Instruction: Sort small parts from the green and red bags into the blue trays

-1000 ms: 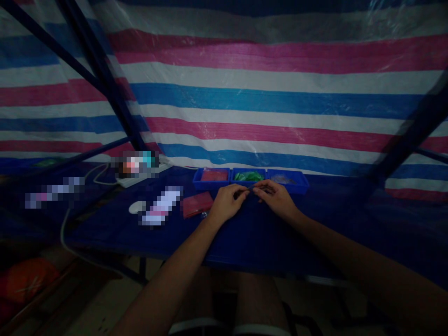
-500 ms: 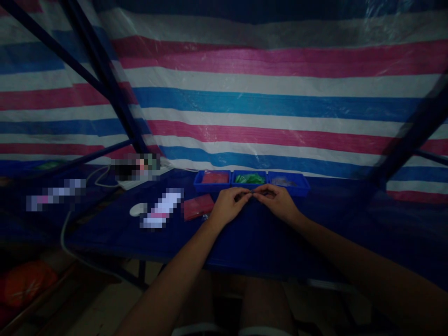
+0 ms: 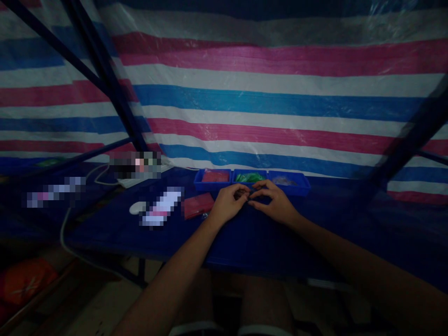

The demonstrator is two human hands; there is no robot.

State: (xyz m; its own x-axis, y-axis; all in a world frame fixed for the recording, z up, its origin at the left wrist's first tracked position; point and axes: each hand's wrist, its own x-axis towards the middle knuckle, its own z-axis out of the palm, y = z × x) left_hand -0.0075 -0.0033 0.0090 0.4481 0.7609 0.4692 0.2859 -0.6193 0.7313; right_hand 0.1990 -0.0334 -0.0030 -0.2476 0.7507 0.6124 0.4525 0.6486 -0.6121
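Observation:
My left hand (image 3: 227,204) and my right hand (image 3: 275,201) meet fingertip to fingertip over the dark blue table (image 3: 245,233), just in front of the blue trays. Both pinch a small dark item between them; it is too small and dim to name. Three blue trays stand in a row behind the hands: one with red pieces (image 3: 214,177), one with green pieces (image 3: 249,178), one with pale pieces (image 3: 287,180). A red packet (image 3: 198,205) lies left of my left hand.
A striped pink, blue and white tarpaulin (image 3: 266,93) hangs right behind the table. Dark metal poles (image 3: 105,79) slant at the left. A white round object (image 3: 137,208) and a white cable (image 3: 65,228) lie at the table's left. My knees show under the front edge.
Both hands have stayed together at the same spot; the fingers have shifted a little around the small item. The view has barely moved.

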